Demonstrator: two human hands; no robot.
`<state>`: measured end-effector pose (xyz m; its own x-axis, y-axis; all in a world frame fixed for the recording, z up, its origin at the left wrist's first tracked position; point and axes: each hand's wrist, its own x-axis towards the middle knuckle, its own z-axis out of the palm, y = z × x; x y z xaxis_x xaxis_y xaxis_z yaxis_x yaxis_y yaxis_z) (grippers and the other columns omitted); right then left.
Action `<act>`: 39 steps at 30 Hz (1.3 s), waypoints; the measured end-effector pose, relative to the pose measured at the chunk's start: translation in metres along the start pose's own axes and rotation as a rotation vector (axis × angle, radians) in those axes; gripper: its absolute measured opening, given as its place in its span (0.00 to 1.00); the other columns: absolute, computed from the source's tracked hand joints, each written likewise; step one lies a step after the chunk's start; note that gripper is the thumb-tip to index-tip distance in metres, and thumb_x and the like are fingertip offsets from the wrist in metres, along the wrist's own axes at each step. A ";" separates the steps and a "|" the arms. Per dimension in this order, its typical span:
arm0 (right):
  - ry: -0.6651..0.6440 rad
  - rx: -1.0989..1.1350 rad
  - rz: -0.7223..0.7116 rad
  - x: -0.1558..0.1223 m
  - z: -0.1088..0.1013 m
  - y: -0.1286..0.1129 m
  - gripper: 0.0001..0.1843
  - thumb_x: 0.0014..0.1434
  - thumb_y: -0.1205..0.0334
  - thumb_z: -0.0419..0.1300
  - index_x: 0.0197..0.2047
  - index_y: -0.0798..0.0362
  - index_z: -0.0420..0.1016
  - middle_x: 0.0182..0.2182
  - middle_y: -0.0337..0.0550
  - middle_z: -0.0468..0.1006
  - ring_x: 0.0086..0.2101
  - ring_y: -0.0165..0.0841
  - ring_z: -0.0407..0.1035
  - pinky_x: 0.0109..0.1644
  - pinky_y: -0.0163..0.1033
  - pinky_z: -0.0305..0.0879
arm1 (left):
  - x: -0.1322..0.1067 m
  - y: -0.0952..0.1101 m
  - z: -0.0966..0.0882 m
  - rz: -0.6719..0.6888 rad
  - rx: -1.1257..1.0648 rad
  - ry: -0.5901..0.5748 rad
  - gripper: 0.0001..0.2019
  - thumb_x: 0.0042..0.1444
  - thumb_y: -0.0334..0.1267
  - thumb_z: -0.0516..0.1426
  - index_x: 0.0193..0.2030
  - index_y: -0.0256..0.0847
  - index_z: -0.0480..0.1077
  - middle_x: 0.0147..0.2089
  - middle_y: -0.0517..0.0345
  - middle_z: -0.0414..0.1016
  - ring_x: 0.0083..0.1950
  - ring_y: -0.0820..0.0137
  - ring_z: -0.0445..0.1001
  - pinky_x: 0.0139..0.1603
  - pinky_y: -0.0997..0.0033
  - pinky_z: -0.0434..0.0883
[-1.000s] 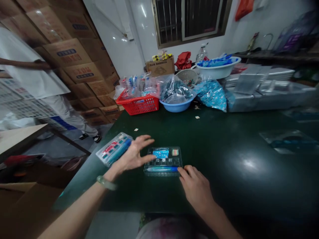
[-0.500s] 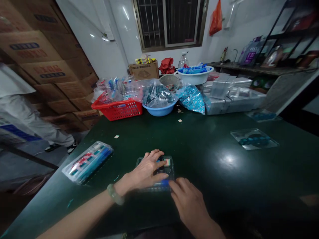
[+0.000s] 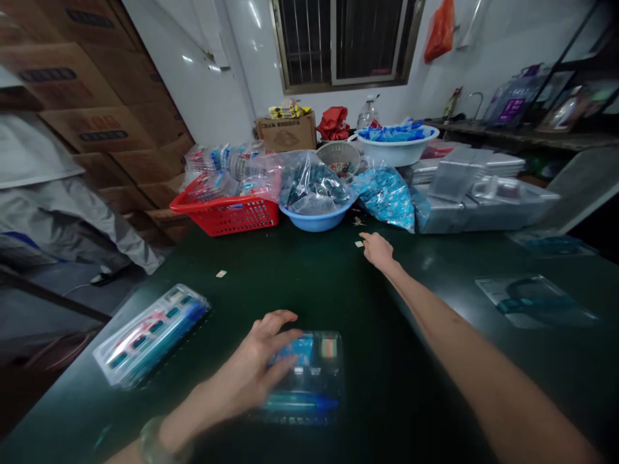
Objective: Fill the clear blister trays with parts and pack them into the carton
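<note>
My left hand (image 3: 256,354) lies over the left side of a clear plastic tray (image 3: 316,380), its fingers spread. Inside the tray are a blue patterned piece (image 3: 302,350), a small striped eraser-like block (image 3: 329,347) in a corner, and a blue-green pen (image 3: 302,403) along the near side. Far out across the table, my right hand (image 3: 380,250) stretches its index finger just above a small pale striped block (image 3: 358,244). Nothing shows in its grasp; I cannot tell whether the fingertip touches the block.
A filled clear pack (image 3: 152,335) lies at left, near another small block (image 3: 221,274). Behind stand a red basket (image 3: 222,216), a blue basin (image 3: 316,221), a turquoise bag (image 3: 387,200) and stacked clear trays (image 3: 483,212). Someone in grey trousers (image 3: 72,212) stands at left.
My right hand has left the tray's near right corner and moved far forward to the small block. My left hand stays at the tray, its fingers shifted toward the left side.
</note>
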<state>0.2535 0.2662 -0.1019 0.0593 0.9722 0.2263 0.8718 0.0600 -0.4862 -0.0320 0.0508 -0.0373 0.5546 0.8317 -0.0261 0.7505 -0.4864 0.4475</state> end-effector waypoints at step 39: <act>0.133 -0.405 0.061 -0.174 -0.112 0.052 0.18 0.63 0.64 0.41 0.46 0.55 0.69 0.40 0.50 0.70 0.36 0.36 0.66 0.37 0.39 0.59 | -0.020 -0.060 0.036 0.093 -0.003 0.329 0.19 0.54 0.43 0.55 0.54 0.56 0.65 0.59 0.57 0.62 0.58 0.52 0.63 0.50 0.49 0.70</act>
<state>0.3429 0.0749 -0.0714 0.1557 0.9319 0.3276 0.9837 -0.1161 -0.1371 -0.0750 0.0530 -0.0959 0.4746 0.8257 0.3050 0.7005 -0.5641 0.4371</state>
